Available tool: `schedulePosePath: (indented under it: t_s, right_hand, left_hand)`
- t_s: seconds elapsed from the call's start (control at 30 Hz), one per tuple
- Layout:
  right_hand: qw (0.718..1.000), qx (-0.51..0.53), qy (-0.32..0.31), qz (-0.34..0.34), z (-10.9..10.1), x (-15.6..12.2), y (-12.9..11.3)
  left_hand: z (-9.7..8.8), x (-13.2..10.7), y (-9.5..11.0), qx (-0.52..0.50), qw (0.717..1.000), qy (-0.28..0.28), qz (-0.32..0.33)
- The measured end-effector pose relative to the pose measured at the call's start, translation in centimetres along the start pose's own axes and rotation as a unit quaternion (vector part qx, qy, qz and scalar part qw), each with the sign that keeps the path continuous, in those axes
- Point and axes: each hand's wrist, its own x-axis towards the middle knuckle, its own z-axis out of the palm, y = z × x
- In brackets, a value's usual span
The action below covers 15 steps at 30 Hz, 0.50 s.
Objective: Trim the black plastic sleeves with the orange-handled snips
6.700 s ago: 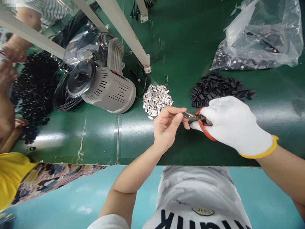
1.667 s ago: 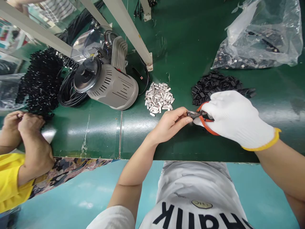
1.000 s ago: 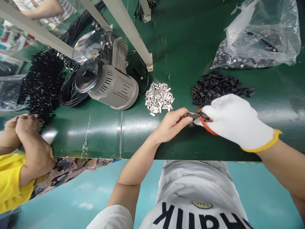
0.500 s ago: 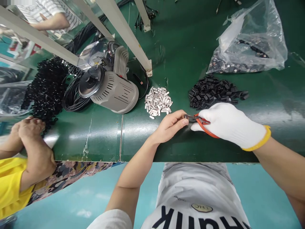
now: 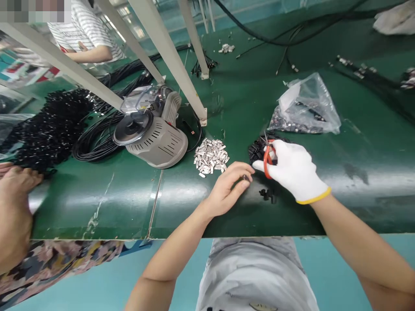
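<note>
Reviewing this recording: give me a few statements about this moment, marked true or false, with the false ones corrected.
The right hand wears a white glove with a yellow cuff. True.
The left hand is gloved too. False: it is bare.
The right hand grips orange-handled cutters. True.
The pile of silver metal pieces lies to the right of the right hand. False: it lies to the left of both hands, beside the grey machine.
A co-worker's hand shows at the left edge of the view. True.
</note>
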Motion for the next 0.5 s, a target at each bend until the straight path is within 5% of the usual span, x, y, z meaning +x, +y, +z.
schedulePosePath:
  t_s: [0.13, 0.33, 0.5]
  right_hand:
    - [0.992, -0.069, 0.097, -0.039, 0.6, 0.5, -0.8]
    - [0.955, -0.157, 0.201, -0.154, -0.3, -0.6, -3.4]
    - [0.931, -0.144, 0.264, -0.209, -0.4, 0.0, -4.6]
  left_hand:
    - [1.2, -0.6, 3.1, 0.187, 0.976, -0.031, 0.106]
    - [1.7, -0.8, 5.0, 0.329, 0.942, -0.022, 0.058]
    - [0.8, -1.0, 4.9, 0.372, 0.924, -0.011, 0.082]
